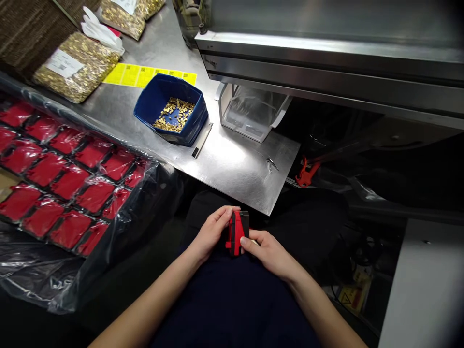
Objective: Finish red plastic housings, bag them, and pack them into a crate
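Over my lap I hold a red and black plastic part (237, 232) upright between both hands. My left hand (214, 227) closes on its left side, thumb near the top. My right hand (264, 247) grips the lower right side, with the thumb on the red face. Something pale pokes out by the right fingers, too small to make out. Beyond my hands lies the metal table (235, 179). A blue bin (197, 118) on it holds small brass-coloured pieces (177, 113).
To the left, a plastic-lined box (134, 212) holds rows of similar red and black parts (68, 181). On the table are a white pen-like tool (203, 140), a small metal piece (271, 163), a clear tray (250, 113), yellow labels (130, 75) and bags of brass pieces (85, 60). A metal frame (326, 72) overhangs the right.
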A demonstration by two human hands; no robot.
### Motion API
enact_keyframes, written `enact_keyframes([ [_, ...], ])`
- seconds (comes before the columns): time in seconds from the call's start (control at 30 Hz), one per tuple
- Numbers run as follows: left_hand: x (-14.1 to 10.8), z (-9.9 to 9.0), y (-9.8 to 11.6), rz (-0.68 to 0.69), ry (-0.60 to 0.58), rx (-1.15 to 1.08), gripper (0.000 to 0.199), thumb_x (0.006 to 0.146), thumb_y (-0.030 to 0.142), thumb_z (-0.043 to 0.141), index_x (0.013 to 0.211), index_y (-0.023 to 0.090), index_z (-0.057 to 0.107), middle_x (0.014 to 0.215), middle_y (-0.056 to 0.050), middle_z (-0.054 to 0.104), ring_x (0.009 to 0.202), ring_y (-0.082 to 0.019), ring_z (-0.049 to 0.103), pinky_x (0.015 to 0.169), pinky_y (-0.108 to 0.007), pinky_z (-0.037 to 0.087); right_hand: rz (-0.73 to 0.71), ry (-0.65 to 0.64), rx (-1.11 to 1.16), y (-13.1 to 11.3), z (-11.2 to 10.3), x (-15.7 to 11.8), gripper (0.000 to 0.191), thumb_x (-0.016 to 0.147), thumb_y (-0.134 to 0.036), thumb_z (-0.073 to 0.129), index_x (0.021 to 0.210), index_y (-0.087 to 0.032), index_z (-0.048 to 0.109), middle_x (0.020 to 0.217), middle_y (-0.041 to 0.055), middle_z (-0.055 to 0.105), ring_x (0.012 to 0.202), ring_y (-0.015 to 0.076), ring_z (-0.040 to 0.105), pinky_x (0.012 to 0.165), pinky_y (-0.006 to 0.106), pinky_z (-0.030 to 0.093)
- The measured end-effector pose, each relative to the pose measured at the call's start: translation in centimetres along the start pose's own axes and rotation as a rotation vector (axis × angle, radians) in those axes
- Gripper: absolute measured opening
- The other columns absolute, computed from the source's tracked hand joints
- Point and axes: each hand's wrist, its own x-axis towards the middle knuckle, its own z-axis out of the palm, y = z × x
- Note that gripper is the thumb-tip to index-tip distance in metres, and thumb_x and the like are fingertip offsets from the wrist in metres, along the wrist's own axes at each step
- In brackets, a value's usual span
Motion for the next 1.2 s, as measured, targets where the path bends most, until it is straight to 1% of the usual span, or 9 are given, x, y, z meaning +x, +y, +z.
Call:
enact_keyframes([
  [0.1,-0.6,0.1,0.5,0.033,-0.023,-0.013,0.046,0.099,0.052,0.058,0.131,0.021,0.066,0.122,-0.01,0.073,0.112,-0.027,0.068,0.105,-0.039,0.049,0.018,-0.022,0.128,-0.8,-0.3,-0.1,0.05,0.096,-0.062,0.057,0.078,-0.017,0.065,0.066,-0.0032,0.049,0.059,0.0101,0.035,0.056,0.025,0.025],
  [0.27,-1.8,0.1,0.9,0.204,-0.136,0.029,0.057,0.094,0.04,0.071,0.148,0.031,0.053,0.158,-0.008,0.05,0.145,-0.032,0.045,0.123,-0.043,0.033,0.025,-0.035,0.289,-1.8,-0.6,-0.2,0.049,0.095,-0.061,0.059,0.073,-0.018,0.06,0.066,-0.0019,0.05,0.058,0.0104,0.037,0.055,0.026,0.025],
  [0.33,-2.2,0.1,0.7,0.199,-0.21,-0.029,0.07,0.091,0.041,0.075,0.154,0.034,0.045,0.164,-0.008,0.042,0.15,-0.033,0.038,0.123,-0.045,0.033,0.041,-0.047,0.366,-2.0,-0.6,-0.2,0.047,0.095,-0.059,0.06,0.072,-0.017,0.058,0.066,-0.0019,0.05,0.058,0.0099,0.038,0.055,0.025,0.026],
  [0.43,-2.5,0.0,0.3,0.165,-0.301,-0.063,0.1,0.077,0.039,0.089,0.159,0.039,0.032,0.168,-0.009,0.032,0.153,-0.037,0.031,0.119,-0.049,0.04,0.092,-0.055,0.505,-2.0,-0.7,-0.3,0.045,0.095,-0.055,0.063,0.072,-0.017,0.056,0.065,-0.0028,0.05,0.055,0.0087,0.039,0.054,0.024,0.027],
  [0.5,-2.7,0.0,0.3,0.166,-0.296,0.003,0.113,0.07,0.031,0.095,0.16,0.042,0.027,0.169,-0.009,0.028,0.154,-0.037,0.03,0.119,-0.051,0.04,0.116,-0.044,0.582,-2.0,-0.7,-0.5,0.044,0.094,-0.054,0.065,0.072,-0.017,0.055,0.066,-0.003,0.05,0.055,0.0084,0.039,0.055,0.024,0.029],
  [0.57,-2.9,0.1,0.5,0.18,-0.271,0.075,0.114,0.072,0.025,0.094,0.161,0.043,0.024,0.17,-0.008,0.027,0.153,-0.036,0.033,0.122,-0.052,0.037,0.121,-0.033,0.615,-1.9,-0.7,-0.6,0.044,0.094,-0.054,0.066,0.072,-0.018,0.055,0.065,-0.0029,0.05,0.054,0.0088,0.04,0.055,0.024,0.031],
  [0.83,-3.2,0.4,1.0,0.195,-0.339,0.089,0.115,0.076,0.024,0.09,0.163,0.042,0.016,0.173,-0.008,0.019,0.153,-0.037,0.033,0.123,-0.052,0.038,-0.022,0.006,0.394,-2.3,-0.3,-1.4,0.045,0.1,-0.055,0.056,0.075,-0.017,0.057,0.07,-0.0014,0.051,0.062,0.0109,0.04,0.061,0.026,0.03],
  [1.07,-3.2,0.5,0.6,0.221,-0.382,0.042,0.114,0.078,0.024,0.088,0.163,0.043,0.014,0.174,-0.008,0.013,0.156,-0.038,0.024,0.122,-0.052,0.038,-0.037,0.027,0.328,-2.8,0.1,-1.8,0.046,0.102,-0.055,0.052,0.077,-0.017,0.057,0.07,-0.0021,0.049,0.063,0.0104,0.037,0.06,0.025,0.029],
  [1.2,-3.3,0.5,0.7,0.226,-0.399,0.033,0.114,0.078,0.027,0.088,0.163,0.044,0.014,0.174,-0.007,0.012,0.156,-0.038,0.025,0.121,-0.05,0.039,-0.048,0.028,0.294,-2.8,0.2,-2.2,0.045,0.103,-0.054,0.052,0.079,-0.017,0.058,0.07,-0.0024,0.048,0.062,0.0097,0.036,0.059,0.025,0.028],
])
